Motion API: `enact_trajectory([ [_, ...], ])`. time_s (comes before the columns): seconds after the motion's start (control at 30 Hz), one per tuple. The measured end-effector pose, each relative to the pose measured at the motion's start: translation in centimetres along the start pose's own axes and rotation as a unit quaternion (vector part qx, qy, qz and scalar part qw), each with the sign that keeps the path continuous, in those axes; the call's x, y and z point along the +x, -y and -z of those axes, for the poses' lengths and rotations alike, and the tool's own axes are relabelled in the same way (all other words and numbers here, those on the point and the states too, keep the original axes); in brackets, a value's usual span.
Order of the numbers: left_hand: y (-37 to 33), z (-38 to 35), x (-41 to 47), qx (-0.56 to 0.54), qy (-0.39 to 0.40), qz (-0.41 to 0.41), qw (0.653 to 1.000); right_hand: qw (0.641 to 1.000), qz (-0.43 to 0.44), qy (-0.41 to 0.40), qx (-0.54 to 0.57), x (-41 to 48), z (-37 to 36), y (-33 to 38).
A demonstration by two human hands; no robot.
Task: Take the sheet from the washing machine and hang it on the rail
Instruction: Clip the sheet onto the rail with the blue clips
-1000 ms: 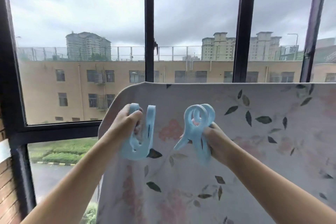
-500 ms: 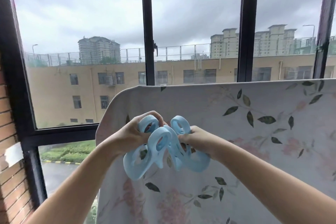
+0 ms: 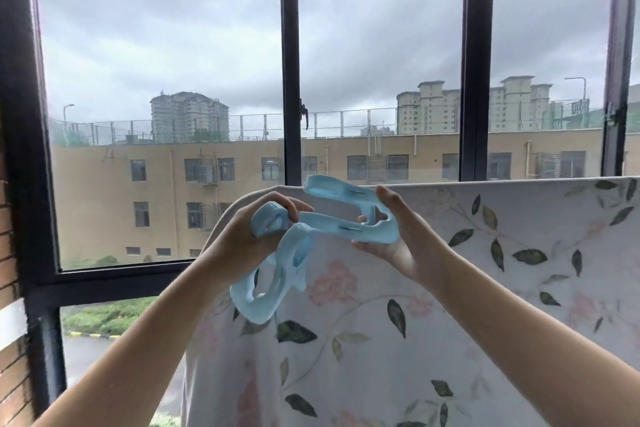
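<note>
A white sheet point(image 3: 450, 305) printed with pink flowers and dark leaves hangs over a rail that it hides, its top edge running right from the middle of the view. In front of its top left corner I hold large light-blue plastic clips. My right hand point(image 3: 398, 239) grips one blue clip point(image 3: 349, 215), turned sideways with its jaws spread toward the left. My left hand point(image 3: 242, 239) holds another blue clip point(image 3: 273, 274), which dangles below my fingers and overlaps the first clip.
A dark-framed window point(image 3: 290, 62) stands directly behind the sheet, with a beige building and grey sky outside. A brick wall point(image 3: 10, 357) borders the far left. The window's lower crossbar point(image 3: 104, 281) lies left of the sheet.
The clips were bunched together between both hands low on the sheet. Now both hands are higher, near the sheet's top edge, and the right hand's clip is turned sideways with its jaws spread.
</note>
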State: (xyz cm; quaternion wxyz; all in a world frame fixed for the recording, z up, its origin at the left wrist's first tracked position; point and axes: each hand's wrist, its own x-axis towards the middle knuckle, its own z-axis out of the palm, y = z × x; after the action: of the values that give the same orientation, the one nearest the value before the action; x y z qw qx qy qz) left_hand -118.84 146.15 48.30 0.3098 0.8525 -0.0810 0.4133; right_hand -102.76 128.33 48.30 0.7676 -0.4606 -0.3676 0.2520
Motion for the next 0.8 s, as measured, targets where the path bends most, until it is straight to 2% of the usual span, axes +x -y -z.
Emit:
enact_trajectory([
  [0.07, 1.2, 1.0, 0.7, 0.066, -0.031, -0.013, 0.997, 0.99, 0.055, -0.004, -0.131, 0.8, -0.4, 2.7],
  [0.13, 2.6, 1.9, 1.7, 0.172, -0.041, -0.006, 0.984, 0.95, 0.118, -0.022, -0.288, 2.0, -0.8, 5.3],
  [0.17, 3.1, 1.9, 2.0, 0.221, -0.017, -0.002, 0.975, 0.927, 0.154, -0.031, -0.341, 2.7, -1.1, 6.3],
  [0.27, 4.8, 1.3, 2.6, 0.286, 0.024, -0.022, 0.958, 0.868, 0.242, -0.006, -0.434, 5.1, -2.2, 8.5],
  [0.37, 5.4, 1.2, 2.7, 0.288, -0.01, -0.018, 0.957, 0.794, 0.297, 0.024, -0.53, 6.8, -3.8, 9.9],
  [0.43, 5.3, 1.2, 2.8, 0.288, -0.02, -0.021, 0.957, 0.753, 0.317, 0.05, -0.575, 7.7, -4.8, 10.8],
  [0.57, 5.5, 1.0, 2.9, 0.298, -0.035, -0.027, 0.954, 0.7, 0.321, 0.098, -0.63, 9.8, -6.8, 11.7],
  [0.8, 6.0, 0.5, 2.9, 0.293, -0.051, -0.023, 0.954, 0.66, 0.291, 0.152, -0.676, 12.8, -9.1, 10.9],
])
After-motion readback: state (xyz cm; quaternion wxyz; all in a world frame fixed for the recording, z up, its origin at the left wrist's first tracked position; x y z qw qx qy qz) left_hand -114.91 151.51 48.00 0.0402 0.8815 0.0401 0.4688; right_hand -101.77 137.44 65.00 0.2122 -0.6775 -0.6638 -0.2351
